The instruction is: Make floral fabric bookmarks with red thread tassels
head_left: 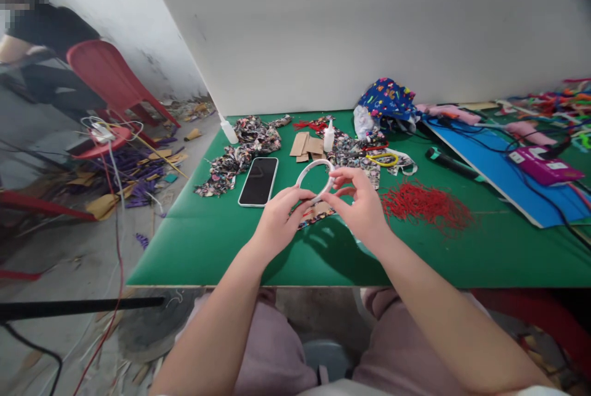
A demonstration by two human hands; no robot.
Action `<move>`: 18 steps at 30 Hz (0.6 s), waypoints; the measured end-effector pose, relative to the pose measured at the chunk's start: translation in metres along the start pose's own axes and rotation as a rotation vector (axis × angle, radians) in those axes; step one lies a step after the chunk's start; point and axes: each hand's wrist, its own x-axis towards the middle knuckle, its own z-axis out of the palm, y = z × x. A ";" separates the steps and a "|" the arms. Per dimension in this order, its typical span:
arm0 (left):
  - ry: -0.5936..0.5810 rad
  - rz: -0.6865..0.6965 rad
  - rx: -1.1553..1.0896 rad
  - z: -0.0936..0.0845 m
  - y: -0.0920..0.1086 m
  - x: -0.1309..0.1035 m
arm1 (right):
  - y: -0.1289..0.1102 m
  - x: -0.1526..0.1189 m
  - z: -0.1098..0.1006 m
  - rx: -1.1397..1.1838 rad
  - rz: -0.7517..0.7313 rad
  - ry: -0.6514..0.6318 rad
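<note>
A thin white ring (302, 175), which looks like a narrow roll of tape, is held up over the table between my two hands. My left hand (282, 216) pinches its lower left edge with thumb and fingers. On the right side, my right hand (361, 204) grips the rim, its thumb near the bottom and its fingers higher up. Beneath the ring lies a piece of brown card with a patterned fabric strip (316, 218), partly hidden by my hands. A phone with a dark screen (259, 181) rests left of my left hand. Red cords (427, 206) lie in a pile beyond my right wrist.
Floral fabric (249, 143), brown cards (307, 146), two white squeeze bottles (329, 137) and yellow-handled scissors (382, 157) lie farther back on the green table (194, 248). At right are a blue board (498, 168), pink glue guns (450, 114) and cables. A person sits at far left.
</note>
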 end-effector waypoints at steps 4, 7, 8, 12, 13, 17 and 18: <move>-0.016 -0.011 0.002 -0.001 0.002 0.000 | 0.002 0.003 -0.002 0.192 0.133 -0.067; -0.002 -0.030 -0.012 -0.002 0.003 0.000 | 0.008 0.009 -0.012 0.227 0.177 -0.036; 0.002 -0.030 -0.015 -0.003 0.003 0.000 | 0.010 0.012 -0.016 0.207 0.188 0.026; -0.011 -0.028 -0.021 -0.002 0.004 0.000 | 0.015 0.017 -0.030 0.158 0.281 0.161; -0.017 -0.029 -0.023 -0.001 0.003 -0.001 | 0.014 0.016 -0.031 0.139 0.281 0.156; -0.030 -0.040 -0.032 0.000 0.002 -0.002 | 0.004 0.008 -0.024 -0.031 0.084 0.058; -0.026 -0.045 -0.037 0.000 0.003 -0.002 | 0.002 0.006 -0.020 -0.076 0.015 0.024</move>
